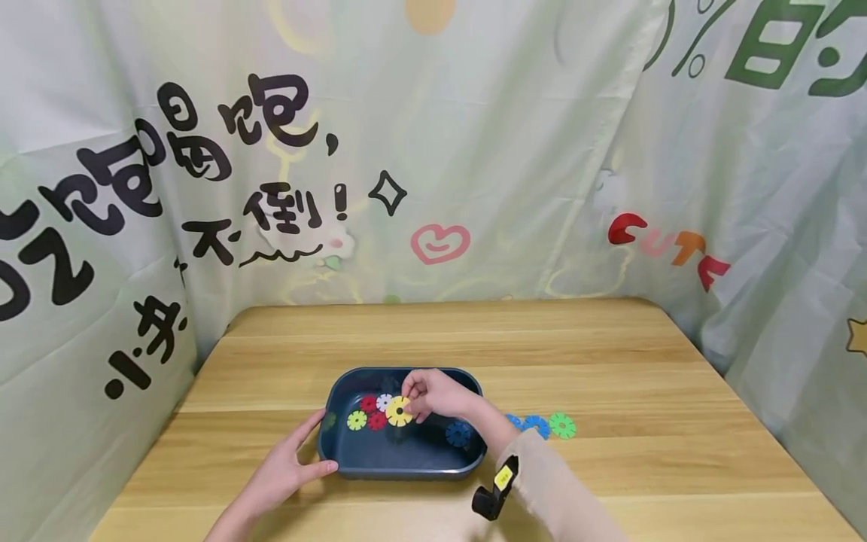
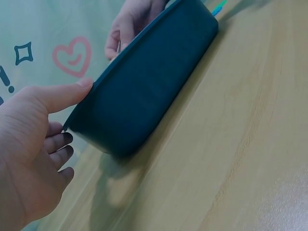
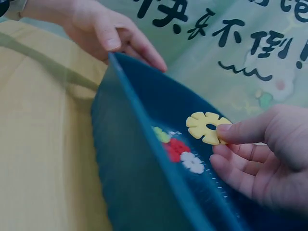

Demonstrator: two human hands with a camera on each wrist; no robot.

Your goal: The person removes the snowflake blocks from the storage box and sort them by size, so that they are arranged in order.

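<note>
A dark blue rectangular plastic tub stands on the wooden table. My left hand is at its near left corner, the straight thumb against the front rim and the other fingers along the left end. Over the tub, my right hand pinches a yellow notched snowflake disc between thumb and fingers. Inside lie a lime disc, two red discs, a white disc and, on the right, a blue disc. In the right wrist view the yellow disc is held above the others.
On the table to the right of the tub lie a green disc and blue discs, partly hidden by the right forearm. A black wrist device is on the right wrist. Printed curtains stand behind and beside the table.
</note>
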